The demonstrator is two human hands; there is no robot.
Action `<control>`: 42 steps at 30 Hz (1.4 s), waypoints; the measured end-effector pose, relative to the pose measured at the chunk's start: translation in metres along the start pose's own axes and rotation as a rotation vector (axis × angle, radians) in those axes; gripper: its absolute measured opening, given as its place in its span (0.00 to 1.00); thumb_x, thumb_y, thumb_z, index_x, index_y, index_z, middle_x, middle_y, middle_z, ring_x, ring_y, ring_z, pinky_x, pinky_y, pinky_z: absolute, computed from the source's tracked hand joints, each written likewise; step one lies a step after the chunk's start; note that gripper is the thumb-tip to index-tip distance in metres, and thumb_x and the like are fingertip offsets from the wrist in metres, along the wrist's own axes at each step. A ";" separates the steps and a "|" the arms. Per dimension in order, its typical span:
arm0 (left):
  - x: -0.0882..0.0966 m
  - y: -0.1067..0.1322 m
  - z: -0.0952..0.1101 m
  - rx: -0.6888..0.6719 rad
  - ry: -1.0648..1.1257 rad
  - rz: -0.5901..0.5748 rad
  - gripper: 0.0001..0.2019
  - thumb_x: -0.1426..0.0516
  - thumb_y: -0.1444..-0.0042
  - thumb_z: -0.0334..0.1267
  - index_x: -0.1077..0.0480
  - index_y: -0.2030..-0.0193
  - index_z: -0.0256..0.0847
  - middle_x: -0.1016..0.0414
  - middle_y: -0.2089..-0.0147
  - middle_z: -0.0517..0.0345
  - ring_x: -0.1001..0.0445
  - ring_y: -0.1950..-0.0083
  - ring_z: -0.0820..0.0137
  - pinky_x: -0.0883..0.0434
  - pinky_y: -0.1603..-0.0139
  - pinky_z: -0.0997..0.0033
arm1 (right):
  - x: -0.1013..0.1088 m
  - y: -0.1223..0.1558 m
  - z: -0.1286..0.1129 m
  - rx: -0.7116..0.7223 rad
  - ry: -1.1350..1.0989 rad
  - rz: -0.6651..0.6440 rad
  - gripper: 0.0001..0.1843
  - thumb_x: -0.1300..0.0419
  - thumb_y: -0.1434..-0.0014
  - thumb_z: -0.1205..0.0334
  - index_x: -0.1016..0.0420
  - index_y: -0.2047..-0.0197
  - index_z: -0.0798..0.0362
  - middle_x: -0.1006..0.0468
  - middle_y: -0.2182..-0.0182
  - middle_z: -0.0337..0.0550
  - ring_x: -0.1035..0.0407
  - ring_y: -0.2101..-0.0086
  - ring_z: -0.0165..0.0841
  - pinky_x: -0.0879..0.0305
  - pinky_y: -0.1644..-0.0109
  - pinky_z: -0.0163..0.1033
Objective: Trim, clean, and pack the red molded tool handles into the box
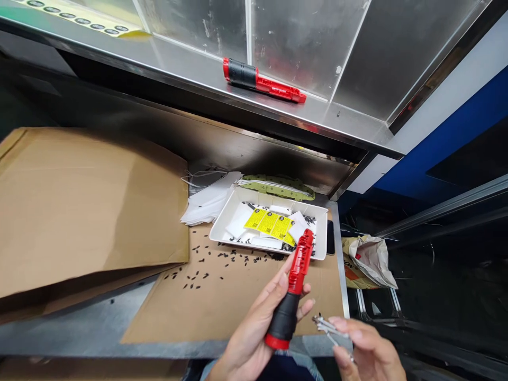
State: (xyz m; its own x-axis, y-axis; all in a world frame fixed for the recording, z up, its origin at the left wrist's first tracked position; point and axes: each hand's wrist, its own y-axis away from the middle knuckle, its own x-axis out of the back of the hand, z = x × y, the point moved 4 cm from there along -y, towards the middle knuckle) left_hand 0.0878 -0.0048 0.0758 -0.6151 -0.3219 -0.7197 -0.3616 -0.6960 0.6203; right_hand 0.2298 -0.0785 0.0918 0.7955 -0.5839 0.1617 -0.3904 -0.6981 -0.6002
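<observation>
My left hand (pixel 254 328) is wrapped round a red and black plastic handle-shaped part (pixel 291 296). Its narrow red end, with ribbed slots, points up and away, and the black sleeve with a red cap is nearest me. To the right, my right hand (pixel 369 346) pinches a small silvery tweezers-like tool (pixel 331 328) between thumb and fingers. Something small and dark shows at the tool's tip, too small to name. The tip is apart from the red and black part. Just beyond both hands stands a white tray (pixel 216 233) holding yellow labels (pixel 270 223), white pieces and small black bits.
Small black pieces (pixel 198 275) are scattered over a cardboard sheet (pixel 166 312). A large cardboard box (pixel 91 211) stands left. Behind the tray lie white papers (pixel 210 203) and a green pouch (pixel 278 187). Another red and black part (pixel 262 82) rests on the metal shelf (pixel 190 82).
</observation>
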 end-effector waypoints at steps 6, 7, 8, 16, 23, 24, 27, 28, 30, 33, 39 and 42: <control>0.048 -0.030 0.028 -0.217 -0.187 0.169 0.26 0.41 0.40 0.31 0.37 0.35 0.44 0.20 0.47 0.49 0.19 0.55 0.65 0.20 0.54 0.68 | -0.032 0.007 0.100 -0.231 0.474 -0.498 0.13 0.40 0.42 0.63 0.23 0.54 0.55 0.17 0.67 0.46 0.21 0.70 0.36 0.23 0.66 0.35; 0.059 -0.034 0.031 -0.244 -0.221 0.189 0.28 0.40 0.42 0.31 0.37 0.35 0.43 0.20 0.49 0.49 0.19 0.54 0.64 0.20 0.55 0.70 | -0.041 0.012 0.114 -0.253 0.511 -0.539 0.12 0.40 0.44 0.65 0.22 0.56 0.55 0.17 0.69 0.45 0.21 0.72 0.37 0.24 0.68 0.36; 0.070 -0.038 0.033 -0.261 -0.236 0.199 0.28 0.39 0.43 0.31 0.36 0.35 0.42 0.19 0.49 0.49 0.19 0.54 0.64 0.20 0.55 0.71 | -0.050 0.016 0.125 -0.264 0.534 -0.569 0.12 0.38 0.46 0.66 0.21 0.57 0.54 0.17 0.70 0.45 0.21 0.72 0.39 0.25 0.69 0.38; 0.127 -0.046 0.026 -0.186 -0.193 0.399 0.38 0.33 0.53 0.26 0.38 0.34 0.38 0.16 0.58 0.52 0.18 0.67 0.68 0.22 0.66 0.78 | -0.113 -0.046 0.170 -0.327 0.533 -0.621 0.19 0.40 0.45 0.66 0.26 0.49 0.56 0.23 0.50 0.56 0.33 0.45 0.50 0.38 0.42 0.54; 0.102 -0.044 0.029 -0.108 0.063 0.247 0.33 0.41 0.44 0.26 0.45 0.31 0.35 0.18 0.54 0.45 0.19 0.64 0.64 0.21 0.69 0.71 | -0.131 -0.095 0.193 -0.440 0.294 -0.624 0.30 0.41 0.47 0.63 0.33 0.40 0.56 0.25 0.46 0.56 0.38 0.42 0.50 0.48 0.35 0.58; 0.099 -0.045 0.028 -0.078 0.115 0.216 0.29 0.43 0.41 0.27 0.44 0.33 0.33 0.19 0.55 0.44 0.20 0.68 0.66 0.22 0.73 0.73 | -0.125 -0.096 0.188 -0.462 0.232 -0.633 0.29 0.46 0.41 0.58 0.37 0.36 0.55 0.26 0.46 0.54 0.34 0.45 0.48 0.42 0.38 0.56; 0.086 -0.048 0.020 0.014 0.203 0.127 0.12 0.48 0.36 0.32 0.32 0.47 0.31 0.21 0.64 0.47 0.28 0.77 0.76 0.28 0.79 0.80 | -0.103 -0.090 0.163 -0.526 0.054 -0.711 0.32 0.68 0.31 0.50 0.43 0.32 0.54 0.24 0.49 0.54 0.25 0.58 0.42 0.28 0.54 0.50; 0.080 -0.049 0.016 0.046 0.196 0.097 0.10 0.49 0.34 0.35 0.30 0.55 0.31 0.22 0.67 0.50 0.31 0.80 0.79 0.31 0.81 0.82 | -0.098 -0.086 0.152 -0.540 -0.003 -0.743 0.35 0.71 0.31 0.48 0.42 0.32 0.54 0.23 0.50 0.55 0.24 0.62 0.41 0.27 0.59 0.49; 0.067 -0.051 0.007 0.114 0.132 0.039 0.19 0.51 0.33 0.43 0.30 0.69 0.33 0.28 0.75 0.56 0.38 0.84 0.82 0.37 0.84 0.86 | -0.092 -0.079 0.129 -0.508 -0.100 -0.813 0.37 0.68 0.32 0.41 0.39 0.33 0.53 0.25 0.49 0.56 0.25 0.62 0.41 0.26 0.61 0.47; 0.054 -0.049 -0.004 0.138 -0.018 -0.001 0.24 0.48 0.37 0.53 0.33 0.76 0.36 0.35 0.81 0.63 0.45 0.87 0.84 0.44 0.87 0.86 | -0.090 -0.073 0.099 -0.258 -0.023 -0.866 0.30 0.56 0.33 0.41 0.36 0.35 0.43 0.34 0.44 0.52 0.30 0.50 0.43 0.29 0.49 0.51; 0.050 -0.036 -0.009 0.081 -0.180 0.014 0.24 0.41 0.46 0.60 0.31 0.73 0.37 0.36 0.85 0.65 0.50 0.88 0.84 0.48 0.87 0.85 | -0.086 -0.057 0.059 0.222 0.262 -0.639 0.22 0.52 0.32 0.59 0.32 0.37 0.41 0.38 0.45 0.51 0.32 0.51 0.38 0.26 0.54 0.43; 0.049 -0.031 -0.010 0.070 -0.205 -0.003 0.25 0.39 0.49 0.61 0.30 0.73 0.37 0.37 0.86 0.65 0.51 0.88 0.85 0.50 0.88 0.85 | -0.081 -0.046 0.044 0.363 0.260 -0.593 0.21 0.51 0.33 0.63 0.29 0.40 0.43 0.36 0.48 0.51 0.31 0.53 0.37 0.25 0.57 0.40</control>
State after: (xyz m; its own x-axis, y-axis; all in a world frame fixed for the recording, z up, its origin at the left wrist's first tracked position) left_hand 0.0757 -0.0057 0.0183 -0.7413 -0.1773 -0.6474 -0.4072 -0.6479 0.6437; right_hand 0.2034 0.0193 0.0722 0.6721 -0.2619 0.6926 0.2842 -0.7725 -0.5679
